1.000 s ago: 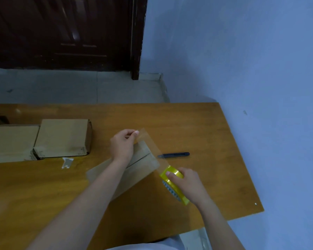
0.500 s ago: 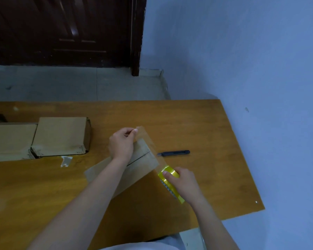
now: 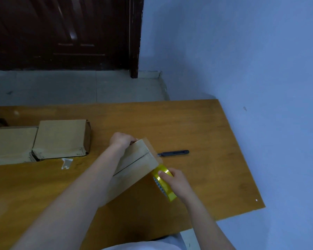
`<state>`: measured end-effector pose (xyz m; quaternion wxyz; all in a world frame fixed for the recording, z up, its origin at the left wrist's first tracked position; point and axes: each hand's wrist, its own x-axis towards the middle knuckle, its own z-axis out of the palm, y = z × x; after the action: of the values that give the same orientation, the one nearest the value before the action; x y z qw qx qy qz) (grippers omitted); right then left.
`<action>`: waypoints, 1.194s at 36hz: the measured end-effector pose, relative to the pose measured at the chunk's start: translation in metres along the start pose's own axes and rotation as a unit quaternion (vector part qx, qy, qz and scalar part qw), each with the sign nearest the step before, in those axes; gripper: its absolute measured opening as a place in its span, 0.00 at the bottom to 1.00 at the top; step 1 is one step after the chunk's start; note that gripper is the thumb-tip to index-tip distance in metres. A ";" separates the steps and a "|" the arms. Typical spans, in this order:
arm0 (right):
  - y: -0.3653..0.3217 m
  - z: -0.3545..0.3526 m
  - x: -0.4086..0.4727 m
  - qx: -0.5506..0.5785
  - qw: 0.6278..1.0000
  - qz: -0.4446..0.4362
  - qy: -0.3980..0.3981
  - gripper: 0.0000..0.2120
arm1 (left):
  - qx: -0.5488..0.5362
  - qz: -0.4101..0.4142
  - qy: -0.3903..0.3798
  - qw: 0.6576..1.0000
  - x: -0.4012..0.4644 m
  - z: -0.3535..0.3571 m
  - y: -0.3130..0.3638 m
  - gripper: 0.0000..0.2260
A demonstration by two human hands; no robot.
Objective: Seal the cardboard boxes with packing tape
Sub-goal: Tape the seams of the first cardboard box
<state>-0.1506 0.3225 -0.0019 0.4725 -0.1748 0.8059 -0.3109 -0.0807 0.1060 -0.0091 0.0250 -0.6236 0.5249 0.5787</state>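
Dim frame with a cool blue cast. Door (image 3: 61, 31) at 11 o'clock is near black, with one glare streak on its panel. Desk (image 3: 197, 127) shadows are soft. Soft focus overall, box (image 3: 61, 139) edges mushy. Wide-angle bend shows in the desk edges toward 3 and 9 o'clock.

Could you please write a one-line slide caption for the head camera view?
Left hand holds the tape end at the cardboard box edge while right hand grips the yellow tape roll; utility knife nearby.
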 end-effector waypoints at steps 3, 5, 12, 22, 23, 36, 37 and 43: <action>-0.001 0.001 0.000 0.007 1.000 0.001 0.001 0.10 | 0.030 -0.016 -0.005 0.999 0.002 0.000 0.000 0.09; -0.002 0.003 -0.001 0.012 1.000 -0.003 0.007 0.09 | 0.045 -0.015 -0.005 0.999 0.003 0.000 0.001 0.09; -0.004 0.006 -0.004 0.033 0.999 -0.009 0.008 0.08 | 0.090 -0.019 -0.022 0.995 0.004 0.002 -0.004 0.12; 0.000 0.017 -0.005 0.075 0.997 -0.009 0.013 0.14 | 0.147 0.383 0.189 0.892 -0.038 0.014 -0.018 0.07; 0.000 0.020 -0.006 0.076 0.997 -0.012 0.007 0.15 | 0.162 0.428 0.189 0.869 -0.043 0.016 -0.025 0.07; 0.007 0.029 -0.016 0.088 0.989 -0.031 -0.114 0.04 | 0.390 0.499 0.069 0.771 -0.059 0.021 -0.092 0.24; 0.007 0.030 -0.015 0.087 0.989 -0.027 -0.113 0.05 | 0.374 0.489 0.063 0.785 -0.060 0.021 -0.092 0.25; 0.009 0.043 -0.012 0.092 0.992 0.019 -0.081 0.11 | 0.314 0.465 0.054 0.826 -0.058 0.019 -0.093 0.28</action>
<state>-0.1070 0.3211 -0.0157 0.5560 -0.1399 0.7363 -0.3595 -0.0175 0.1958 -0.0255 -0.0811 -0.2942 0.9065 0.2917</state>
